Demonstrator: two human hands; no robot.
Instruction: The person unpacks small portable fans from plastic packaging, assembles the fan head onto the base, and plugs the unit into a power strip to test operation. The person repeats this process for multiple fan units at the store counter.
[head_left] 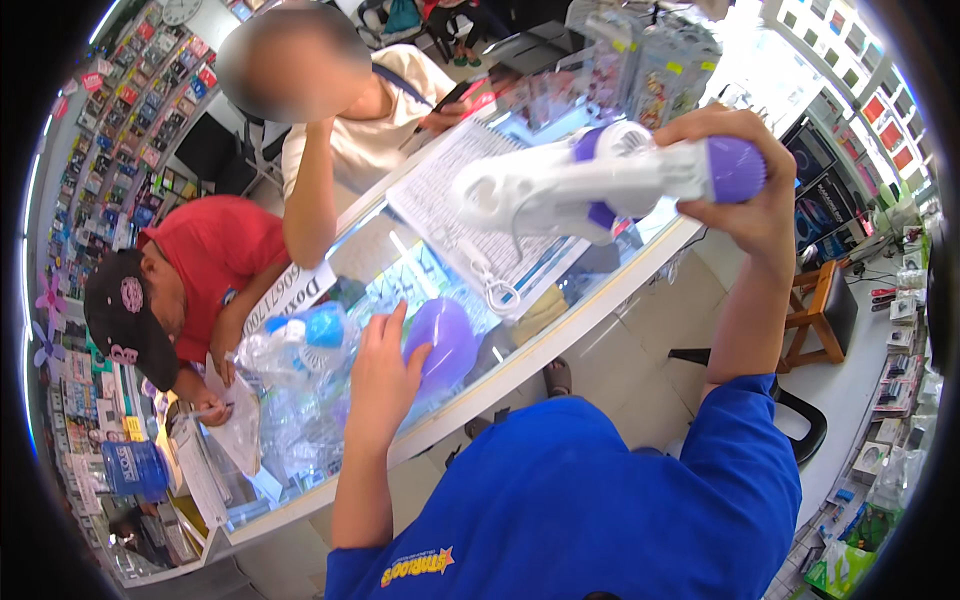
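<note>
My right hand [745, 205] is raised at the upper right, its fingers and thumb wrapped round the purple-capped end of a white spray fan [560, 188]. The fan lies sideways in the air above the counter, and a small round grille shows on its upper side. A white wrist strap hangs beneath it. Over the counter's near side, my left hand [380, 375] is at a translucent purple container [450, 340], thumb across its surface. My left fingers partly hide behind the hand. A blue-and-white fan in a clear plastic bag [310, 340] lies left of this hand.
A glass counter [590, 300] runs diagonally before me, with a written sheet [430, 185] on it. Across it, one person in red [220, 240] bends over papers; another [345, 160] holds a phone. A wooden stool [820, 315] stands at right; stocked shelves line both sides.
</note>
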